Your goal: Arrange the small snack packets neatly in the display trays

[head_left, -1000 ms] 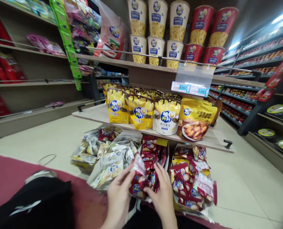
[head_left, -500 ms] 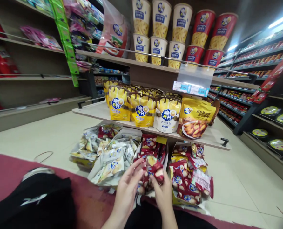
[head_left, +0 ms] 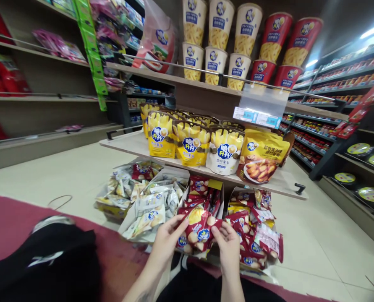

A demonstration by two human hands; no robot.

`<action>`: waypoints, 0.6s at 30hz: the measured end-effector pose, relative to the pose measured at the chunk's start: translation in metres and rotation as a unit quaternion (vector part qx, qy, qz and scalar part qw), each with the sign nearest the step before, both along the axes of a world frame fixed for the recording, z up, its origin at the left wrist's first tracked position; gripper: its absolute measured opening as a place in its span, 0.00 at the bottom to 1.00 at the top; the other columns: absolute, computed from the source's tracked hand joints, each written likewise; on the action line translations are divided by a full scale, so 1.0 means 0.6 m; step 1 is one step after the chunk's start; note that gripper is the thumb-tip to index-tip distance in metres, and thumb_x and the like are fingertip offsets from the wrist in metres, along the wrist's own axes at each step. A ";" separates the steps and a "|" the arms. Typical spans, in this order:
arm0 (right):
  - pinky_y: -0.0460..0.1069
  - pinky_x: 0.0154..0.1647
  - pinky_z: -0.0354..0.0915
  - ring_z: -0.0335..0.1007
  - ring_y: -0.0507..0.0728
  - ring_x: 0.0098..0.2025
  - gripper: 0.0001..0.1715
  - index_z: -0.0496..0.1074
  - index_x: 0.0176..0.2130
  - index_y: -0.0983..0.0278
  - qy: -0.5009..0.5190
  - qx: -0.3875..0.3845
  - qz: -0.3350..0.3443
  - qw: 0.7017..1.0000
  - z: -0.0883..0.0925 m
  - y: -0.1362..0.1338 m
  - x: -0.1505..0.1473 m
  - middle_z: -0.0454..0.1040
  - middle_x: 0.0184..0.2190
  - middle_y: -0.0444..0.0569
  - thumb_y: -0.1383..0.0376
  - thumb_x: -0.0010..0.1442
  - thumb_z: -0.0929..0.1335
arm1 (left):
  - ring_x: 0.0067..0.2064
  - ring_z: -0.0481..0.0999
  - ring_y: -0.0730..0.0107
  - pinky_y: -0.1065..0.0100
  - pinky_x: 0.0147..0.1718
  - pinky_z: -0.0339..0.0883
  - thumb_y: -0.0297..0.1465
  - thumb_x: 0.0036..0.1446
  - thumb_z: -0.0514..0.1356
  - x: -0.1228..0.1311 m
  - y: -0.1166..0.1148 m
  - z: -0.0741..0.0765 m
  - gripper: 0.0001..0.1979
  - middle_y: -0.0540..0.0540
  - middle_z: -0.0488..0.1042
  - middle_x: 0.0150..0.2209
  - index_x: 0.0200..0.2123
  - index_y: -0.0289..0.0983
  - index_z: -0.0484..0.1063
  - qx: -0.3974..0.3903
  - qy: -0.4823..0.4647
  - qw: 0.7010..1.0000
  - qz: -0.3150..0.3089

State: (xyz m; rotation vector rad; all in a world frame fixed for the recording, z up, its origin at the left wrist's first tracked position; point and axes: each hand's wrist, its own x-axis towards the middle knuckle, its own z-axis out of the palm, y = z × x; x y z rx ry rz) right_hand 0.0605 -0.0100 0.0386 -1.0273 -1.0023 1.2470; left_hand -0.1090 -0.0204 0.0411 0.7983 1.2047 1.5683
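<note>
A small red snack packet [head_left: 199, 228] is stretched flat between my two hands, its printed face turned up toward me. My left hand [head_left: 171, 235] pinches its left end between thumb and fingers. At the other end, my right hand [head_left: 226, 239] has its thumb and fingers closed on the edge. Just behind and below the packet is an open box [head_left: 221, 201] of similar red packets, partly hidden by my hands. To its left stands a box [head_left: 126, 226] of white packets, and to its right another box [head_left: 232, 195] holds red and yellow ones.
Above the boxes, a low shelf [head_left: 126, 144] carries yellow pouches [head_left: 191, 144] and a white pouch [head_left: 224, 151]. Paper cups [head_left: 248, 29] are stacked on the shelf higher up. A metal bracket [head_left: 300, 188] juts from the low shelf's right corner. Shelving stands on both sides.
My right hand has shifted right to the packet's right end, and the packet is now spread wide with its front showing. The view has moved slightly.
</note>
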 end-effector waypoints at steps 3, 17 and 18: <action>0.52 0.41 0.73 0.78 0.60 0.37 0.20 0.79 0.35 0.66 -0.036 0.022 -0.008 0.999 -0.004 0.003 0.004 0.81 0.34 0.54 0.56 0.45 0.78 | 0.39 0.78 0.61 0.66 0.40 0.71 0.43 0.42 0.70 -0.002 0.003 0.002 0.19 0.44 0.80 0.35 0.34 0.35 0.78 0.021 0.069 0.997 -0.020; 0.55 0.48 0.70 0.76 0.62 0.42 0.17 0.79 0.28 0.65 -0.054 0.054 -0.093 0.993 -0.003 -0.013 -0.014 0.80 0.37 0.55 0.53 0.51 0.74 | 0.35 0.79 0.65 0.67 0.35 0.75 0.39 0.44 0.71 0.056 -0.016 0.005 0.18 0.47 0.80 0.35 0.37 0.37 0.76 0.009 -0.211 0.973 0.090; 0.56 0.49 0.69 0.76 0.62 0.43 0.18 0.79 0.31 0.65 -0.033 0.036 -0.092 0.995 -0.007 -0.010 -0.017 0.80 0.38 0.56 0.52 0.51 0.74 | 0.36 0.80 0.65 0.67 0.36 0.75 0.37 0.45 0.71 0.060 -0.016 0.005 0.17 0.47 0.80 0.36 0.38 0.37 0.76 0.004 -0.235 0.966 0.104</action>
